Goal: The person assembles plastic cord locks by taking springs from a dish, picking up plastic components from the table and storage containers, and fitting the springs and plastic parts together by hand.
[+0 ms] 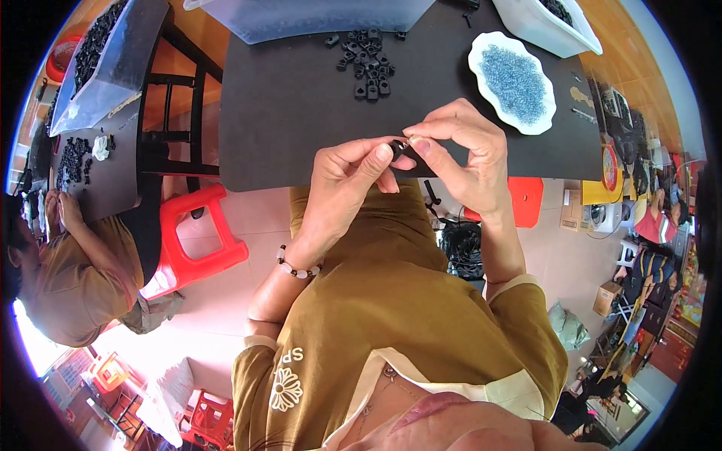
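Pinching a small black part in the left hand, thumb against forefinger, closed firmly, near the middle of the frame, above the table's front edge. Right hand comes in from the other side, thumb and forefinger nearly together right at the part; cannot tell if they grip something tiny or just touch it.

Progress: one part in hand, looks mid-handling, not set down. Loose pile of black parts at top centre of the dark table, none being touched. Cannot tell whether those are finished or waiting, so the amount left is unclear; supply looks ample.

Containers: white wavy-edged plate, upper right, spread with lots of tiny clear bluish pieces, too small to identify. White bin, upper right corner, has black pieces inside. Clear bin, top centre, cut off by the frame; contents not visible. Another clear bin, upper left on a second table, heaped with black pieces; below it, more black parts lie near a co-worker's hands.
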